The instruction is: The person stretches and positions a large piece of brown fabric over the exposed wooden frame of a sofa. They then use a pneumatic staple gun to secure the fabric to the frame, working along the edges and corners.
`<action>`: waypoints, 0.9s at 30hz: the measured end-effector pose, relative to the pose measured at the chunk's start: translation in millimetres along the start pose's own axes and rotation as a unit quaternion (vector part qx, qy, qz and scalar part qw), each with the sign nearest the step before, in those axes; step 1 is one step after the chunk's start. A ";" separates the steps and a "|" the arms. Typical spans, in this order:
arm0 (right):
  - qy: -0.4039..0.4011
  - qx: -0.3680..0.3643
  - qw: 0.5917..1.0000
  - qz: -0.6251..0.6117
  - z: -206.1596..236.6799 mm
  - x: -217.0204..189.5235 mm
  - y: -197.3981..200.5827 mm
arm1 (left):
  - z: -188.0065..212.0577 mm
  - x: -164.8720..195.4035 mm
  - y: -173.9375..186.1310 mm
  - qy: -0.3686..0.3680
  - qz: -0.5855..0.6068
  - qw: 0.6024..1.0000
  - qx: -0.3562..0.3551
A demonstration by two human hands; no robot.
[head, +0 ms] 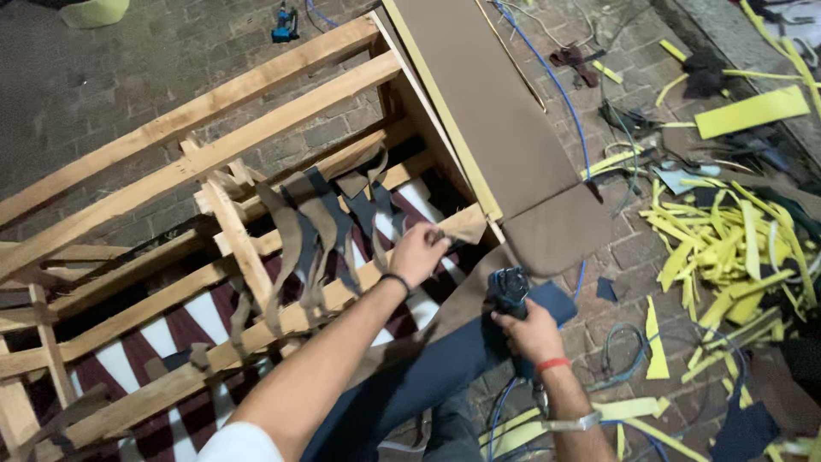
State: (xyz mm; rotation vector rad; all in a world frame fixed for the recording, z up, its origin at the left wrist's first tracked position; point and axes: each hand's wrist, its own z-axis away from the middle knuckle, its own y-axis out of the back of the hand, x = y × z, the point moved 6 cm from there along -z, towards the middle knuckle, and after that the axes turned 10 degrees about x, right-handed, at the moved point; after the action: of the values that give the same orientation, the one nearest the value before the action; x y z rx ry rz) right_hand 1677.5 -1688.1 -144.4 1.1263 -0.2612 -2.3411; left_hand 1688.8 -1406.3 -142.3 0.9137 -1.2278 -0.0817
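Head view, the only one we have: we count two hands, both the person's own. The left hand [417, 252] reaches out over a bare wooden sofa frame [214, 162] and pinches the edge of a brown fabric flap [457, 227] against a front rail, fingers closed on the cloth. The right hand [534, 332] is wrapped shut around the grip of one blue pneumatic stapler [510, 289], held low beside the person's knee and apart from the frame; a blue hose [500, 411] trails from below it. A second blue tool [285, 26] lies on the brick floor [103, 85] beyond the frame. We make out several dark brown webbing strips [312, 235] hanging slack over the middle rails, roughly six, though they overlap too much for a sure count. Inside the frame, under the rails, lies striped maroon and white cloth [184, 325]. One long brown-covered panel [500, 128] sits at the frame's end. To the right, a heap of yellow foam offcuts [727, 248], too many to count.
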 end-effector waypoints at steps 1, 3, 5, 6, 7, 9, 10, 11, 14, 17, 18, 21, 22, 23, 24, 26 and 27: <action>0.002 -0.003 1.000 0.014 -4.1 -2.1 0.2 | -17.7 15.3 -14.2 -0.012 -0.016 1.000 0.024; 0.004 -0.005 0.999 0.044 -7.7 -2.3 1.3 | -48.2 44.5 -40.2 -0.008 -0.028 0.997 0.069; -0.010 -0.014 0.999 0.037 -9.8 -0.4 0.9 | -80.7 64.1 -54.8 0.039 -0.043 0.991 0.120; -0.018 -0.017 0.999 0.035 -10.5 1.4 1.7 | -93.7 70.8 -60.9 0.074 -0.058 0.985 0.147; -0.019 -0.018 0.999 0.035 -11.5 2.4 2.6 | -103.6 74.1 -64.4 0.107 -0.074 0.976 0.173; -0.019 -0.021 0.999 0.038 -14.4 4.5 5.9 | -116.9 72.5 -75.5 0.161 -0.077 0.973 0.145; -0.026 -0.022 0.999 0.030 -16.5 6.0 8.5 | -120.5 69.4 -80.2 0.189 -0.077 0.970 0.133; -0.031 -0.026 0.999 0.023 -19.2 7.0 10.4 | -124.2 68.1 -82.2 0.179 -0.079 0.972 0.129; -0.046 -0.038 0.998 0.002 -27.5 10.2 15.1 | -127.9 56.0 -78.9 0.151 -0.074 0.979 0.119; -0.025 -0.035 0.999 0.008 -36.3 12.5 17.0 | -118.2 29.9 -56.2 0.142 0.015 0.985 0.092; -0.013 -0.030 0.999 0.014 -38.7 14.3 17.5 | -108.4 15.6 -46.6 0.147 0.080 0.984 0.066; 0.003 -0.036 0.999 0.040 -46.1 23.7 13.2 | -58.7 -32.7 -16.5 0.261 0.330 0.907 0.002; 0.003 -0.042 0.999 0.029 -48.2 27.5 10.2 | -37.9 -49.1 0.0 0.262 0.328 0.907 -0.014; 0.004 -0.048 0.999 0.022 -50.8 30.9 10.1 | -14.1 -64.7 14.6 0.264 0.330 0.906 -0.028; 0.007 -0.056 0.998 0.011 -53.8 33.2 8.3 | 11.3 -82.6 37.0 0.243 0.272 0.931 -0.026; 0.077 -0.017 0.995 0.059 -59.7 30.8 12.5 | 65.8 -121.6 83.2 0.247 0.231 0.941 -0.013; 0.114 0.008 0.990 0.084 -62.3 27.7 16.1 | 89.6 -138.9 99.9 0.271 0.257 0.928 -0.003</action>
State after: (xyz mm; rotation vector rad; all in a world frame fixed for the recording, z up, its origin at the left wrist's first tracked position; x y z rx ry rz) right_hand 1717.3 -1713.3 -196.3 1.3134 -0.2803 -2.0468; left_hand 1521.0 -1319.4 -181.9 0.5272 -0.9049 0.5530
